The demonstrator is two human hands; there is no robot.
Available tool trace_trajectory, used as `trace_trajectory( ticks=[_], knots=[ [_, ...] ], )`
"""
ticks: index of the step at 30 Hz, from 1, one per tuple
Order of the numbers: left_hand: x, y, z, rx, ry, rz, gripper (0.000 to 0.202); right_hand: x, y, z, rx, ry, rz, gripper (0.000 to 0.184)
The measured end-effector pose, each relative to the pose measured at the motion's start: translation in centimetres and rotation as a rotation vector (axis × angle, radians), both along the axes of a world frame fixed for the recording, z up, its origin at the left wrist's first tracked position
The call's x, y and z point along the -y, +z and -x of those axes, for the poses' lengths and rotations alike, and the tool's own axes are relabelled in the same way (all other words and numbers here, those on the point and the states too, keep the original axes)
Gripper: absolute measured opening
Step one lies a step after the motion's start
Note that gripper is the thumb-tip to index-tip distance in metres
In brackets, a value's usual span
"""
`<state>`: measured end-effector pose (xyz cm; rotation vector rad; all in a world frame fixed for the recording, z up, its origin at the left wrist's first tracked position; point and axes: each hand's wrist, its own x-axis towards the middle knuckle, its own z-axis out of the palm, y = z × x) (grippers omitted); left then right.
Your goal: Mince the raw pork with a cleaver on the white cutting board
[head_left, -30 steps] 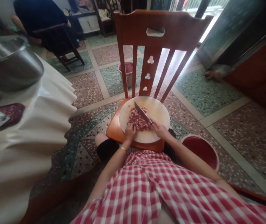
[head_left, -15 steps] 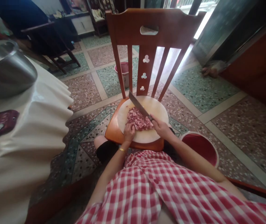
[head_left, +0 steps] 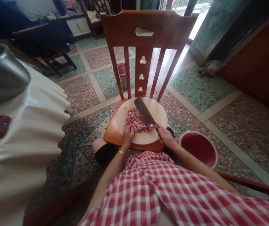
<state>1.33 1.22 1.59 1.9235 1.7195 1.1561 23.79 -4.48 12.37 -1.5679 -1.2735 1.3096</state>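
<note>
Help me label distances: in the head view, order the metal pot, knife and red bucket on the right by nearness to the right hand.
1. Knife, gripped in the right hand.
2. Red bucket, to the person's right.
3. Metal pot, far left.

One view, worn on your head, looked forward and steeply down, wide, your checked shirt nearest along the bottom, your left hand and right hand mid-frame over the round board, chair back beyond, bright doorway farthest at top right
</note>
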Motion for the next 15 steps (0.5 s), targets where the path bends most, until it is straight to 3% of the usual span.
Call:
trace_trajectory(
  ticks=[3, 8, 11, 15],
  knots=[
    [0.4, 0.3, 0.0, -0.051, -0.029, 0.009, 0.017, 4.3, -1.0, -2.1, -0.206, -0.183, 0.153, 0.064],
    [2.0, 0.7, -0.7, -0.186, -0.196, 0.054, 0.033, 9.3, -4.9, -4.3, -0.316, -0.371, 0.324, 0.072],
    [2.5, 1.1, -2.1, -0.236, -0.243, 0.086, 0.047, 8.7, -5.8, -3.6, -0.369, -0.371, 0.34, 0.073],
    [2.0, 1.6, -4.0, -0.275, -0.27, 0.076, 0.054, 6.0, -5.8, -1.1, -0.382, -0.274, 0.334, 0.073]
  ],
)
